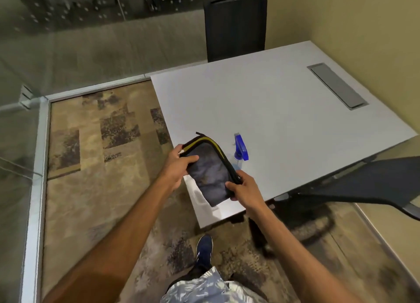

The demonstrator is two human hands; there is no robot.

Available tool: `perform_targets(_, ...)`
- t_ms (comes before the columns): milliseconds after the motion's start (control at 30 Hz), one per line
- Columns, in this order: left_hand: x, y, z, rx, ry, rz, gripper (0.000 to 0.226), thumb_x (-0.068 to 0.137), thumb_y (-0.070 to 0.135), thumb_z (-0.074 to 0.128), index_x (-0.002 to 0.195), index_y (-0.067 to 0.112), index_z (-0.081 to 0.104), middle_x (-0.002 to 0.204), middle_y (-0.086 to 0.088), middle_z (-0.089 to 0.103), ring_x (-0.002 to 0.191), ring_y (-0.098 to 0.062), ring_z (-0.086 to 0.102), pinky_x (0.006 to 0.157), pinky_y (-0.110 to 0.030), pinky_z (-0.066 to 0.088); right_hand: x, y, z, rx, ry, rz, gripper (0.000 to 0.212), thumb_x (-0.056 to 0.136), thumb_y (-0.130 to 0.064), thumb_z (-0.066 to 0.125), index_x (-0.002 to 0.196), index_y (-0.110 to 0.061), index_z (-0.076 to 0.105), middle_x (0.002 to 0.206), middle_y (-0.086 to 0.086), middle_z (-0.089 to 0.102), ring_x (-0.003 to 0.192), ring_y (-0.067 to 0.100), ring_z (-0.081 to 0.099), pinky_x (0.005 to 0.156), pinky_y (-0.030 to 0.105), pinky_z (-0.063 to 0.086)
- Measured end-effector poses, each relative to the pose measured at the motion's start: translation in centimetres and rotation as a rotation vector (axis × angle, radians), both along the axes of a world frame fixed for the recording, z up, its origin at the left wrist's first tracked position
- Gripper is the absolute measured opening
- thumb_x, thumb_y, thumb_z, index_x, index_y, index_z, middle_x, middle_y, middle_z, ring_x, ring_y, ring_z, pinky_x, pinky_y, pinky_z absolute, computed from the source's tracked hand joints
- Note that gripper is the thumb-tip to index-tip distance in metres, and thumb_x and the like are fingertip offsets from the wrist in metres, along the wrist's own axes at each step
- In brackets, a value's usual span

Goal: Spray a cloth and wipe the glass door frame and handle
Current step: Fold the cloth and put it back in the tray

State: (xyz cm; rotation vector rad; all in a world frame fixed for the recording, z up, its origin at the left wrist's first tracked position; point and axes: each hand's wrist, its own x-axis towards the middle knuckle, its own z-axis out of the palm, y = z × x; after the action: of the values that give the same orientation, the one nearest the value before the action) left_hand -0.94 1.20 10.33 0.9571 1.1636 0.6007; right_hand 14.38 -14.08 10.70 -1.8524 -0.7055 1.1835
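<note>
A folded dark grey cloth with a black and yellow edge is held over the near corner of the white table. My left hand grips its upper left end, thumb on top. My right hand pinches its lower right edge. A spray bottle with a blue trigger head stands on the table just beyond the cloth, untouched. The glass wall with its metal frame runs along the left and the back; no door handle can be made out.
A black chair stands behind the table's far side. Another dark chair is at the right, partly under the table. A grey cable hatch is set in the tabletop. Patterned carpet covers the floor; my blue shoe is below.
</note>
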Motion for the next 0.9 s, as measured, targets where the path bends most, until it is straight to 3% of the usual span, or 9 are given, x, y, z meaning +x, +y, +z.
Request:
perform_targets(100, 1.0, 1.4, -2.0, 0.132, 0.236, -0.102, 0.026, 0.088, -0.002, 0.078, 0.103, 0.015, 0.065, 0.099, -0.01, 0.069, 0.085, -0.021, 0.067, 0.062, -0.024, 0.055, -0.3, 1.2, -2.6, -0.093, -0.116, -0.001, 0.016, 0.096, -0.016, 0.06, 0.108, -0.025, 0.056, 0.105, 0.002, 0.067, 0.09, 0.017, 0.065, 0.078, 0.031, 0.061)
perform_targets(200, 1.7, 2.4, -3.7, 0.228, 0.423, -0.182, 0.031, 0.082, -0.001, 0.084, 0.107, 0.007, 0.068, 0.085, -0.003, 0.066, 0.074, -0.013, 0.062, 0.054, -0.012, 0.049, -0.5, 2.2, -4.4, -0.15, -0.202, 0.004, 0.019, 0.094, -0.018, 0.061, 0.11, -0.024, 0.055, 0.102, 0.0, 0.064, 0.09, 0.017, 0.061, 0.08, 0.031, 0.055)
perform_targets(333, 2.5, 3.4, -6.0, 0.251, 0.615, -0.259, 0.038, 0.079, 0.001, 0.087, 0.113, 0.0, 0.07, 0.097, -0.014, 0.069, 0.086, -0.027, 0.064, 0.074, -0.034, 0.054, -0.7, 3.2, -6.5, -0.221, -0.292, 0.047, 0.029, 0.094, -0.023, 0.061, 0.121, -0.016, 0.052, 0.106, 0.003, 0.064, 0.091, 0.019, 0.06, 0.081, 0.031, 0.053)
perform_targets(500, 2.4, 4.1, -7.8, 0.315, 0.741, -0.302, 0.05, 0.079, 0.01, 0.088, 0.126, 0.011, 0.072, 0.1, -0.004, 0.067, 0.09, -0.021, 0.061, 0.076, -0.029, 0.046, -1.6, 4.2, -8.1, -0.236, -0.42, 0.104, 0.023, 0.097, -0.024, 0.06, 0.113, -0.019, 0.044, 0.101, 0.004, 0.061, 0.087, 0.021, 0.061, 0.076, 0.034, 0.053)
perform_targets(600, 2.4, 4.2, -8.6, 0.297, 0.763, -0.299, 0.045, 0.082, 0.011, 0.085, 0.125, 0.012, 0.073, 0.11, -0.012, 0.075, 0.096, -0.026, 0.068, 0.079, -0.032, 0.053, -2.0, 4.5, -8.9, -0.211, -0.406, 0.103, 0.022, 0.098, -0.02, 0.06, 0.105, -0.025, 0.039, 0.096, -0.002, 0.056, 0.089, 0.021, 0.064, 0.069, 0.03, 0.051)
perform_targets(667, 2.5, 4.2, -8.8, 0.317, 0.791, -0.307, 0.042, 0.083, 0.009, 0.082, 0.124, 0.011, 0.073, 0.117, -0.014, 0.075, 0.105, -0.029, 0.07, 0.088, -0.036, 0.057, -2.0, 4.6, -9.3, -0.206, -0.353, 0.086, 0.02, 0.098, -0.018, 0.06, 0.11, -0.019, 0.045, 0.096, -0.001, 0.057, 0.093, 0.024, 0.065, 0.064, 0.029, 0.049)
perform_targets(733, 2.7, 4.3, -9.0, 0.363, 0.826, -0.326, 0.04, 0.085, 0.009, 0.081, 0.124, 0.01, 0.073, 0.122, -0.015, 0.072, 0.111, -0.031, 0.067, 0.094, -0.038, 0.056, -1.9, 4.8, -9.4, -0.176, -0.34, 0.108, 0.028, 0.096, -0.018, 0.063, 0.117, -0.019, 0.045, 0.1, 0.001, 0.059, 0.09, 0.019, 0.064, 0.06, 0.015, 0.042)
perform_targets(800, 2.8, 4.2, -9.2, 0.405, 0.863, -0.334, 0.041, 0.087, 0.011, 0.081, 0.126, 0.011, 0.072, 0.125, -0.015, 0.068, 0.112, -0.031, 0.066, 0.093, -0.038, 0.055, -1.7, 5.0, -9.4, -0.122, -0.317, 0.118, 0.033, 0.093, -0.019, 0.066, 0.114, -0.024, 0.041, 0.098, -0.001, 0.058, 0.085, 0.009, 0.06, 0.059, 0.009, 0.038)
perform_targets(900, 2.8, 3.7, -9.3, 0.482, 0.914, -0.334, 0.045, 0.088, 0.012, 0.082, 0.128, 0.013, 0.063, 0.119, -0.015, 0.068, 0.105, -0.032, 0.066, 0.081, -0.039, 0.054, -1.5, 5.2, -9.9, -0.1, -0.343, 0.157, 0.03, 0.091, -0.016, 0.067, 0.108, -0.024, 0.043, 0.096, -0.002, 0.057, 0.083, 0.01, 0.057, 0.063, 0.009, 0.04)
